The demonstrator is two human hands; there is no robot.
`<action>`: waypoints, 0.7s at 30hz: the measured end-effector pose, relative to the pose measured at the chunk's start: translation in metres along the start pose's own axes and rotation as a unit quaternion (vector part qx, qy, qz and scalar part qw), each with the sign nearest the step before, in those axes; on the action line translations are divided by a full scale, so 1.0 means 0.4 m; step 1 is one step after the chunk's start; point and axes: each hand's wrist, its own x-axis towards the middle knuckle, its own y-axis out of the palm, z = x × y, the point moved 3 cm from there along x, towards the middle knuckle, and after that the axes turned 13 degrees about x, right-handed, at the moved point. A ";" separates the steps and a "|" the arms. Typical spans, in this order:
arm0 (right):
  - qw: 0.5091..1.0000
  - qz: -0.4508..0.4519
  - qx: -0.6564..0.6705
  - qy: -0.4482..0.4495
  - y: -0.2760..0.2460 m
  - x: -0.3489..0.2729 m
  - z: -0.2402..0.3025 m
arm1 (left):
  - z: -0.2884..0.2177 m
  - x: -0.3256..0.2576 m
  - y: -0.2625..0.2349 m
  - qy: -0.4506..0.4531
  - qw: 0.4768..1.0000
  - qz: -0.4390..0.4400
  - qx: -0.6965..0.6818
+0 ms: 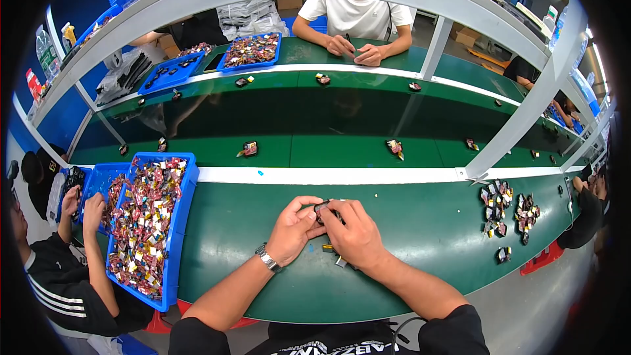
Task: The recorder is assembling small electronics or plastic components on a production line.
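Observation:
Over the middle of the green bench my left hand (294,229) and my right hand (357,231) meet, fingers closed around a small dark electronic part (321,212). Most of that part is hidden by my fingers, so its exact kind does not show. Just below my hands, a small piece with yellow and silver ends (340,261) lies on the bench, partly covered by my right hand. At the right of the bench sit loose clusters of small black and red electronic parts with white labels (496,207).
A blue tray (187,223) heaped with small parts stands at my left, beside a co-worker's hands (94,213). Ahead, a green conveyor belt (342,151) carries scattered parts behind a white rail (328,175). A grey frame post (519,118) rises at the right. Another person works opposite.

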 end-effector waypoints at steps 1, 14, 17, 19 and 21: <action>1.000 0.001 -0.007 0.001 0.002 -0.001 0.001 | 0.001 -0.001 -0.001 0.002 1.000 0.001 0.004; 1.000 -0.007 -0.005 -0.018 0.005 -0.009 -0.008 | 0.002 -0.001 0.004 0.004 1.000 -0.012 0.002; 1.000 -0.006 -0.018 -0.025 0.008 -0.011 -0.010 | 0.002 -0.002 0.003 0.002 1.000 -0.014 -0.009; 0.999 -0.002 -0.015 -0.034 0.009 -0.006 -0.006 | 0.001 -0.003 -0.002 0.001 1.000 -0.010 -0.012; 1.000 0.001 -0.016 -0.018 0.010 -0.007 -0.006 | 0.000 -0.004 -0.002 -0.005 1.000 -0.013 -0.013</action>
